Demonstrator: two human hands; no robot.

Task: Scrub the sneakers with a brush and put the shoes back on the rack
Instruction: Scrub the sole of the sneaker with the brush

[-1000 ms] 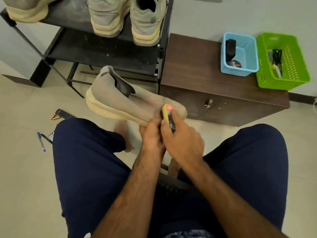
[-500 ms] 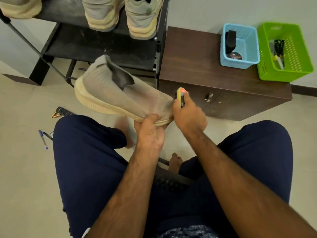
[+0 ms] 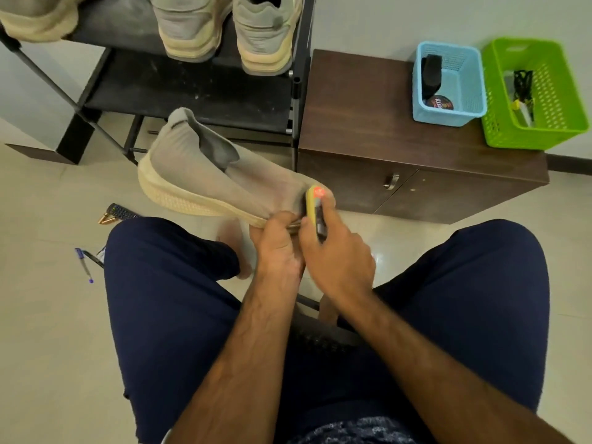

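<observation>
Brush has slid back onto sneaker toe (left hand gripping).

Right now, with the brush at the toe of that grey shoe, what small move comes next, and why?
Probably a stroke of the brush along the sneaker toward its heel. The right hand holds the brush against the toe, the left hand grips the sole there, and most of the upper lies beyond.
</observation>
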